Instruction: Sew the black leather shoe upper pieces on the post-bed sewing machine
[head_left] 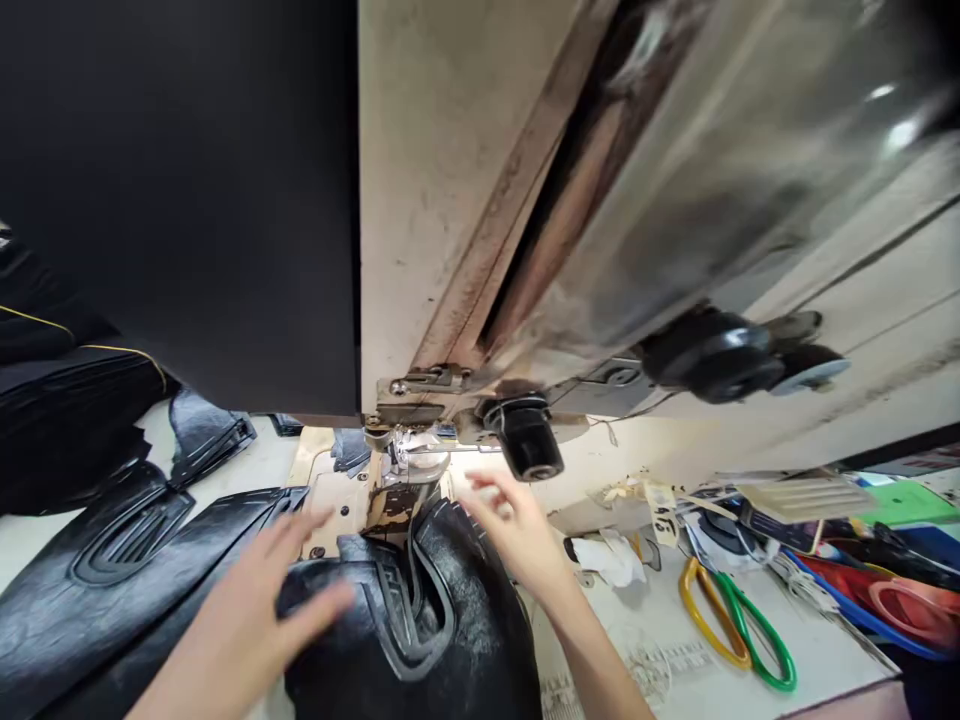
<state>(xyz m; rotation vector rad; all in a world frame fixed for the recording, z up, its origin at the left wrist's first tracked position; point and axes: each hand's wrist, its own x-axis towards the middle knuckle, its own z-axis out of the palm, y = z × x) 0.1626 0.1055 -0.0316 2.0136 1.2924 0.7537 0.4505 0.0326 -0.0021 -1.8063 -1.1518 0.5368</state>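
A black leather-like piece [487, 610] with a curved, layered strap detail lies under the needle area of a sewing machine [427, 200]. My left hand [262, 580] is blurred, fingers spread, over the left edge of this piece; whether it touches is unclear. On the other side, my right hand [510, 520] is beside the piece's upper right edge, close to the presser foot, its fingers loosely bent and apart. I see nothing held in either hand. The upper end of the piece runs in toward the metal plate [341, 510].
More black pieces [127, 560] lie at the left, below a dark stack [60, 420]. Scissors with yellow and green handles [739, 625] rest on the table at right, near a blue tray [862, 600] of tools. The machine's head overhangs the work; a black knob [529, 440] juts down.
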